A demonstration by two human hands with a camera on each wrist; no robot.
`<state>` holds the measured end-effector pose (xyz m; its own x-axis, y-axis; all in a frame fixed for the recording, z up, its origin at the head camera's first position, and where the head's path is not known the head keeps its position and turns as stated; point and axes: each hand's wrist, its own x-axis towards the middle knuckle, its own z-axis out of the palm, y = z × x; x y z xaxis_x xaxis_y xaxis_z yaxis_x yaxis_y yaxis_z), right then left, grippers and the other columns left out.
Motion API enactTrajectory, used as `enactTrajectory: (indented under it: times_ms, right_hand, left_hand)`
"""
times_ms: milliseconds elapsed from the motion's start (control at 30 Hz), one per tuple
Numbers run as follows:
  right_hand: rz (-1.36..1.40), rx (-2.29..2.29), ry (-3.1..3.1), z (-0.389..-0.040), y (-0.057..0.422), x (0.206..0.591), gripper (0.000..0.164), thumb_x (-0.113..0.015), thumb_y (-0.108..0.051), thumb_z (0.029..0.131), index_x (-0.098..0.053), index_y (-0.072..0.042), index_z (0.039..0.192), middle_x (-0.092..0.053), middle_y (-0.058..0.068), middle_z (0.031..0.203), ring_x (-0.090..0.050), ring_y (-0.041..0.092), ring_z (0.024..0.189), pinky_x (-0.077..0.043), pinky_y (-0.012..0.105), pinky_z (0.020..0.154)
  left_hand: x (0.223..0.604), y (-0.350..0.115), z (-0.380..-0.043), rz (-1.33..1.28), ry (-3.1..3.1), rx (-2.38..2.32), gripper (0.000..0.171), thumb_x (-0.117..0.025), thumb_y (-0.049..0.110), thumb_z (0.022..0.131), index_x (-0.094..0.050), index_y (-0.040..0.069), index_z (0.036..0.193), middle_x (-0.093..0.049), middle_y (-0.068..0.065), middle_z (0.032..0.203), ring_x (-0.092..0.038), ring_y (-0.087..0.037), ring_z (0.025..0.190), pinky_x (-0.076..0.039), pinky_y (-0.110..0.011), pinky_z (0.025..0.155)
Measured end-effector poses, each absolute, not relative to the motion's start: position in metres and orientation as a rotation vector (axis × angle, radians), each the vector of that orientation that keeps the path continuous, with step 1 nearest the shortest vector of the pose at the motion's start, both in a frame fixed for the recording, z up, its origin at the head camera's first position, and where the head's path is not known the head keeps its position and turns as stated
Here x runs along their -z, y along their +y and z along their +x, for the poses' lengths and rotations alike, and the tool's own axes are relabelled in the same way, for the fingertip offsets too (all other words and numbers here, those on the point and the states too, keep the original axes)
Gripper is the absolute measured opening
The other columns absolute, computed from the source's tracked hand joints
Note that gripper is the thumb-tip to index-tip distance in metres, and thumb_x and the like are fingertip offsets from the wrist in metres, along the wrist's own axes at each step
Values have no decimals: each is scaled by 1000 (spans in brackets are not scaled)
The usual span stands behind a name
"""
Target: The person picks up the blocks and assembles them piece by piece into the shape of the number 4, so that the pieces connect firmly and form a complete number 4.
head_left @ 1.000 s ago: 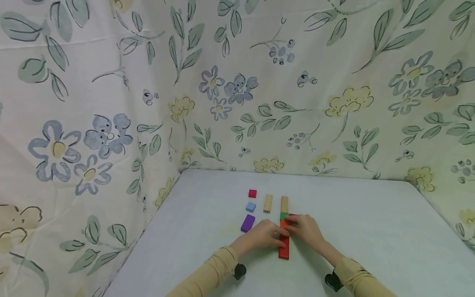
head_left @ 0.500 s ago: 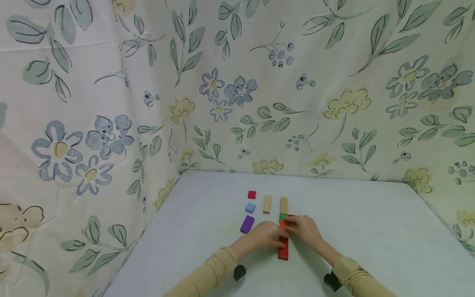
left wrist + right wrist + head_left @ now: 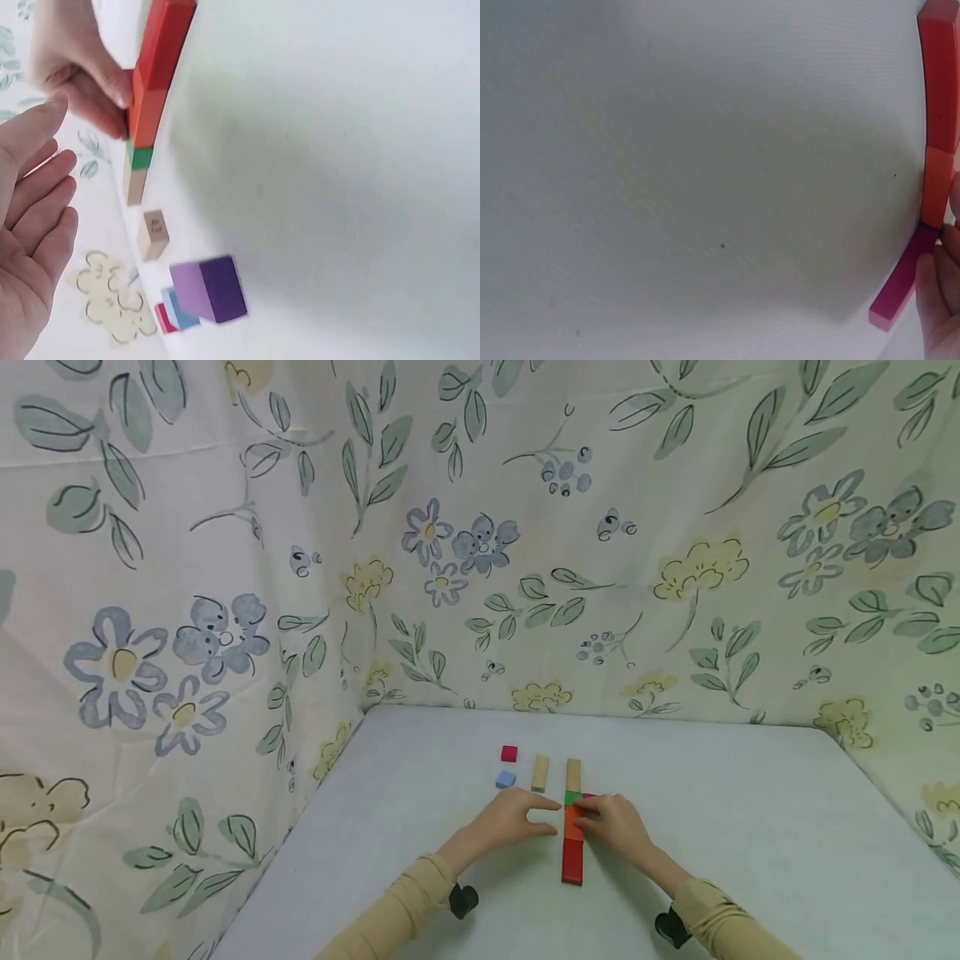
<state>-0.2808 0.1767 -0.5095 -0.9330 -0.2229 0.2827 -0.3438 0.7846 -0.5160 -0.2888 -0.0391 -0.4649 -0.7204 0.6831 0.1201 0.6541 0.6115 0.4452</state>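
My left hand (image 3: 506, 818) is held off the row of blocks, its fingers and thumb spread with nothing between them; the left wrist view shows its palm. My right hand (image 3: 618, 828) is at the row, thumb and fingertips curled at the orange block (image 3: 573, 823), fingertips reaching the small green block (image 3: 573, 797). The red block (image 3: 572, 862) continues the row toward me, and a plain wooden block (image 3: 573, 774) extends it beyond the green one. A magenta block (image 3: 904, 281) angles off the orange block under my right fingers, mostly hidden in the head view.
Left of the row stand a loose wooden block (image 3: 540, 773), a light blue block (image 3: 506, 780) and a small crimson block (image 3: 509, 753). A purple block (image 3: 210, 289) appears in the left wrist view, hidden by my left hand in the head view. Floral cloth (image 3: 480, 543) surrounds the white table (image 3: 712, 793).
My left hand has let go of the row and moved left with its fingers spread, covering the purple block and uncovering the orange and red blocks. The right hand has stayed in place.
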Motion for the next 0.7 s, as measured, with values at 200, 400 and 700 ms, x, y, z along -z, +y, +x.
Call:
enactTrajectory:
  times_ms: [200, 400, 700]
  right_hand:
    - [441, -858, -2786, -280, 177, 509, 32, -80, -15, 74, -74, -3, 103, -74, 12, 98, -68, 23, 87, -55, 39, 77]
    - [420, -862, -2801, -281, 178, 510, 32, -80, -15, 74, -74, -3, 103, -74, 12, 99, -68, 23, 88, -55, 40, 78]
    - [443, -846, -2777, -281, 178, 510, 31, -80, -14, 73, -74, -2, 101, -74, 13, 98, -69, 24, 88, -55, 40, 77]
  left_hand:
    - [460, -61, -295, 987, 2845, -824, 43, -73, 33, 83, -66, 16, 121, -73, -1, 94, -45, -2, 60, -42, -15, 56]
    - [460, -79, -297, 850, 2954, -927, 43, -76, 31, 79, -69, 13, 117, -70, -4, 115, -63, -10, 77, -52, -22, 77]
    - [489, -90, -284, 511, 3055, -1066, 44, -76, 34, 78, -70, 7, 113, -71, -9, 111, -67, -27, 92, -54, -38, 77]
